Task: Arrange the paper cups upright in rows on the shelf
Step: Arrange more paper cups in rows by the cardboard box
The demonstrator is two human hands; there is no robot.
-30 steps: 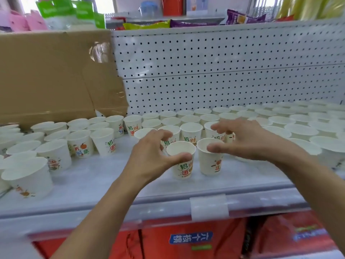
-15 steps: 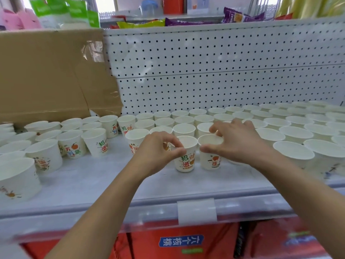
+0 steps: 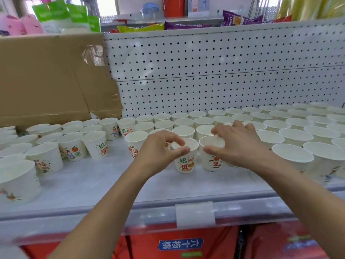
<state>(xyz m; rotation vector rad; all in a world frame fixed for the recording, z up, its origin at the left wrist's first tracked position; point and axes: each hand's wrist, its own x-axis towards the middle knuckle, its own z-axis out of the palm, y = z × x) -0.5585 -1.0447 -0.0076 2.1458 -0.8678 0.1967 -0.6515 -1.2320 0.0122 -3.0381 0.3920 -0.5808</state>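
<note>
Single view, worn on the head, wide-angle. Faces forward and down, roughly square to the pegboard (image 3: 224, 71) at the back, from just outside the front edge of the shelf (image 3: 93, 184). Close in, with forearms entering from the bottom edge and left hand (image 3: 158, 152) and right hand (image 3: 240, 148) at mid-frame among the paper cups (image 3: 184, 159). Takes in the cardboard box (image 3: 46, 77) at left, packets (image 3: 141, 28) along the top, red packs (image 3: 168, 245) underneath. Bends straight edges near the borders.

Cardboard box (image 3: 46, 77) left; pegboard (image 3: 224, 71) behind; snack bags (image 3: 141, 28) above; red packages (image 3: 179, 243) below.
</note>
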